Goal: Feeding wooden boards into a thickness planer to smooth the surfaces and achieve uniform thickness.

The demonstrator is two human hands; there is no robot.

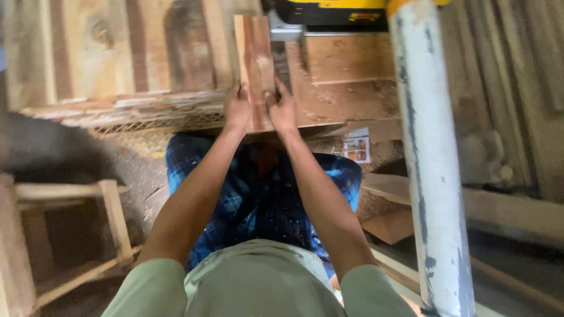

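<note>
Head view: looking straight down over outstretched arms, pale green sleeves and blue plaid trousers, toward a wooden counter point(346, 100) dusted with sawdust.
Counter: rough boards at left, a flatter plywood-like surface at right, a yellow and black machine point(329, 12) at the far edge, only partly in frame.
Post: white painted post point(429, 176) with chipped blue marks, upright at right, near the right arm but apart from it.
Stool: plain wooden frame point(88, 235) on the floor at left, well apart from the hands.
Offcuts: flat wood pieces point(390, 205) on the floor at right, beside the post.
Plank: narrow reddish-brown plank point(254, 58), lying lengthwise away from the body, far end close to the machine, near end at the counter's front edge.
Progress: plank resting on the counter, pointed toward the machine; whether any of it has entered cannot be told, so feeding looks barely begun, most of the length left on the near side.
Left hand point(237, 110): curled around the plank's left edge near its near end, fingers closed on the wood.
Right hand point(283, 111): mirrored on the right edge, likewise gripping the plank.
Pose: 2 arms nearly straight, wrists level, hands close together with the plank between them.
</note>
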